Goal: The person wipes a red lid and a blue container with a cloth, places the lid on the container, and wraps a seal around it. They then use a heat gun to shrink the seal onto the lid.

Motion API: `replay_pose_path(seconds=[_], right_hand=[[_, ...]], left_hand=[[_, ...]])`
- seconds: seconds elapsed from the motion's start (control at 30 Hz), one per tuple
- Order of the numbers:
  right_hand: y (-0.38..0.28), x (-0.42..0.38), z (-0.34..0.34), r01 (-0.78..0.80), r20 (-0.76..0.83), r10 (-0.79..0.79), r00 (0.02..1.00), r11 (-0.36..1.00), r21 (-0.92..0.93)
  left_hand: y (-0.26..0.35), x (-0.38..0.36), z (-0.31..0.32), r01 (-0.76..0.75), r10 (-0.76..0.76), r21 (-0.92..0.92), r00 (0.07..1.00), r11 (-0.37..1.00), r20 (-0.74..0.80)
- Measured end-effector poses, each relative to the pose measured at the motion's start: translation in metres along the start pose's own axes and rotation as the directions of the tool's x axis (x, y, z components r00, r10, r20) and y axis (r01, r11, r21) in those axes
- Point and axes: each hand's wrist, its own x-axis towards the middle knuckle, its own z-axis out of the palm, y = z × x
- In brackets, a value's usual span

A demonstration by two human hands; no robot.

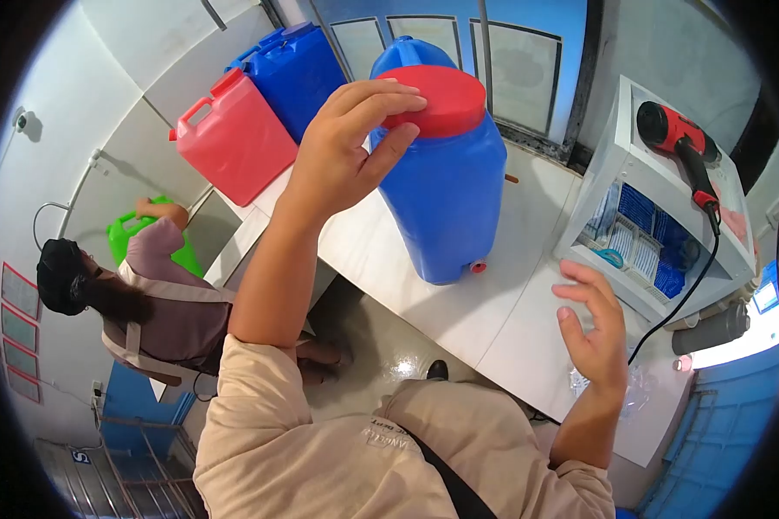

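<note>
A tall blue water jug (446,199) with a wide red screw cap (446,99) stands upright on the white counter. A small red-ringed spout (478,266) sits low on its side. My left hand (359,130) is closed at the left edge of the cap, fingers over the top and thumb against its side. My right hand (595,324) hovers open to the right of the jug, fingers apart and slightly curved, with nothing in it. A crumpled clear plastic piece (636,389) lies by the right wrist.
On the right, a white shelf unit (606,251) carries a red and black heat gun (679,143) with a hanging cord. Behind stand a pink jug (238,143) and blue jugs (299,73). At left, a co-worker (160,277) handles a green jug (186,251).
</note>
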Motion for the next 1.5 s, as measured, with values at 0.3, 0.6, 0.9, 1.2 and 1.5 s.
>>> replay_pose_path(seconds=[0.3,0.6,0.9,1.2,1.5], right_hand=[[-0.036,0.140,0.026,0.168,-0.142,-0.164,0.976,0.986,0.014],[-0.022,0.210,0.089,-0.059,-0.141,0.110,0.984,0.945,0.321],[-0.001,0.236,0.077,-0.180,0.121,0.134,0.984,0.773,0.609],[0.033,0.145,0.074,0.061,-0.252,0.021,0.968,0.949,0.311],[0.033,0.129,0.097,-0.006,-0.119,0.058,0.991,0.920,0.391]], left_hand=[[0.008,0.001,-0.006,0.131,-0.132,0.057,0.991,0.990,0.029],[-0.053,0.014,0.000,-0.028,0.098,-0.217,0.943,0.976,0.319],[-0.021,0.025,-0.003,0.154,-0.152,0.016,0.939,0.988,0.308],[-0.048,0.089,0.002,0.085,-0.028,-0.035,0.639,0.996,0.769],[0.007,0.116,-0.017,0.226,-0.589,0.544,0.356,0.808,0.726]])
